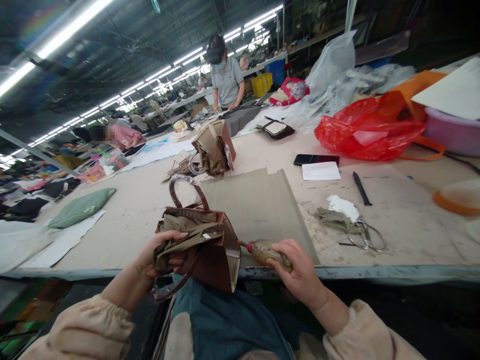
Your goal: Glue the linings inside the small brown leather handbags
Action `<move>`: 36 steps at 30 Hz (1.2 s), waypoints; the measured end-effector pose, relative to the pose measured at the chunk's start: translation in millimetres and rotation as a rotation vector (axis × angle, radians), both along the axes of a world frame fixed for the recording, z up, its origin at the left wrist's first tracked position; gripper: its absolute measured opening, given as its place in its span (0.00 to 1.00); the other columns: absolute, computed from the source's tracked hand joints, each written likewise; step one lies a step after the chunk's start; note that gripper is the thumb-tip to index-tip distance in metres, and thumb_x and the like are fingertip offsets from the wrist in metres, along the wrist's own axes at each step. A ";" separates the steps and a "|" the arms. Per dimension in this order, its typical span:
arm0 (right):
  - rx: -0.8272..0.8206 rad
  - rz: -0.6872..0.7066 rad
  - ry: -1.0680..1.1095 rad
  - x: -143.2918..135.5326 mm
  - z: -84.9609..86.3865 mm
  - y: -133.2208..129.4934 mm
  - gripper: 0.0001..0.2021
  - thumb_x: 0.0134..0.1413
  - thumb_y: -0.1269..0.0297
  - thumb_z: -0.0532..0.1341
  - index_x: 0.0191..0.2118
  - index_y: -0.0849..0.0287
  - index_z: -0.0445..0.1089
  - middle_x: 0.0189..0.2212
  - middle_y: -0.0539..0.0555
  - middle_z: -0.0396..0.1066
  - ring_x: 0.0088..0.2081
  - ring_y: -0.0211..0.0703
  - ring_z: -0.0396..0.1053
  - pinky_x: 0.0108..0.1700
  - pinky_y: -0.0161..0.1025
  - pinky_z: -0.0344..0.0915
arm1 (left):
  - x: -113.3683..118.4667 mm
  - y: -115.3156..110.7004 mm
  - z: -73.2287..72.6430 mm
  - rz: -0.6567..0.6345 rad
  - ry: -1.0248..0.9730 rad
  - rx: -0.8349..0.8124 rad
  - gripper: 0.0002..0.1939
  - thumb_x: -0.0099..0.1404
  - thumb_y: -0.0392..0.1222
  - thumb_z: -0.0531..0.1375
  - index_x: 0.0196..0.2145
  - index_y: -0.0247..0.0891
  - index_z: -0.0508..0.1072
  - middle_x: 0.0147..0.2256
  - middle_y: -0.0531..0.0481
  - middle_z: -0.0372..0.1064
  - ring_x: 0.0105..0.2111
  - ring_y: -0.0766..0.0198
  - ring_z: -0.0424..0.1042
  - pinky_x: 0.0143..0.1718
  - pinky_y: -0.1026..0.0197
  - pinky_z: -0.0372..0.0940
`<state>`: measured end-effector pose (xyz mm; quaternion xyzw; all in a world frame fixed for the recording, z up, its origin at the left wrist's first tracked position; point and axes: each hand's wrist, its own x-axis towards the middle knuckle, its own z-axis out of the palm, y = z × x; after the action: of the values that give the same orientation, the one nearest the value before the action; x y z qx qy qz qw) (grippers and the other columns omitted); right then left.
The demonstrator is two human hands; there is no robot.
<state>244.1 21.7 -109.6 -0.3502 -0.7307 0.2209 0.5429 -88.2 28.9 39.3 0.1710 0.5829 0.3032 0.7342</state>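
A brown handbag lies tilted at the table's front edge, its olive lining pulled out of the opening. My left hand is closed on that lining, thumb on top and fingers curled beneath. One wrapped handle loop rises behind the bag; the other hangs below my left hand. In my right hand is a stained glue bottle with a red nozzle. Its tip points left, close to the bag's side edge; whether they touch I cannot tell.
Behind the bag lie a flat olive sheet and a second brown bag. To the right are scissors, a black pen-like tool, a phone and a red plastic bag. A co-worker stands across the table.
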 end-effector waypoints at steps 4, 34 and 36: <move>0.038 -0.008 -0.008 -1.9 0.6 2.9 0.14 0.59 0.68 0.62 0.50 0.55 0.64 0.41 0.57 0.66 0.42 0.45 0.66 0.43 0.42 0.69 | 0.2 0.1 1.4 0.010 -0.015 0.001 0.16 0.63 0.40 0.55 0.23 0.28 0.74 0.12 0.56 0.52 0.11 0.71 0.52 0.12 0.63 0.61; -0.094 0.020 0.006 4.4 -1.9 6.2 0.09 0.58 0.67 0.62 0.44 0.55 0.66 0.35 0.52 0.67 0.37 0.43 0.68 0.38 0.39 0.68 | 19.4 19.0 -8.4 0.032 0.042 -0.014 0.16 0.63 0.42 0.54 0.22 0.30 0.72 0.13 0.54 0.56 0.12 0.71 0.54 0.12 0.65 0.60; -0.070 0.006 0.018 4.6 0.1 8.4 0.10 0.58 0.67 0.62 0.45 0.54 0.66 0.35 0.53 0.67 0.37 0.43 0.68 0.38 0.40 0.68 | 19.1 19.6 -8.5 0.026 0.045 -0.020 0.16 0.63 0.42 0.55 0.21 0.30 0.71 0.13 0.54 0.56 0.12 0.71 0.54 0.12 0.65 0.61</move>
<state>248.7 30.1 -109.4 -0.3649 -0.7187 0.2509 0.5361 -69.0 48.5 30.9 0.1630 0.6042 0.3030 0.7187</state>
